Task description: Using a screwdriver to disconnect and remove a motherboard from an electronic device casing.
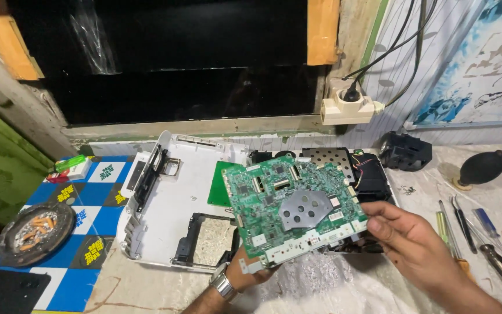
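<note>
A green circuit board [289,203] with a grey metal plate on it is held tilted above the table, component side up. My left hand [245,274], with a metal wristwatch [223,285], supports the board from underneath at its near left corner; most of that hand is hidden. My right hand [408,235] pinches the board's right edge. Behind and under the board lies the opened black device chassis [355,168]. Its white plastic cover [169,197] lies upside down to the left.
Screwdrivers and tweezers [477,232] lie at the right, with a black rubber air blower [482,167] behind them. A black part [405,151] sits near the wall. An ashtray [36,232] and a green lighter [70,163] rest on a blue checkered cloth [106,221]. A wall plug [350,102] hangs above.
</note>
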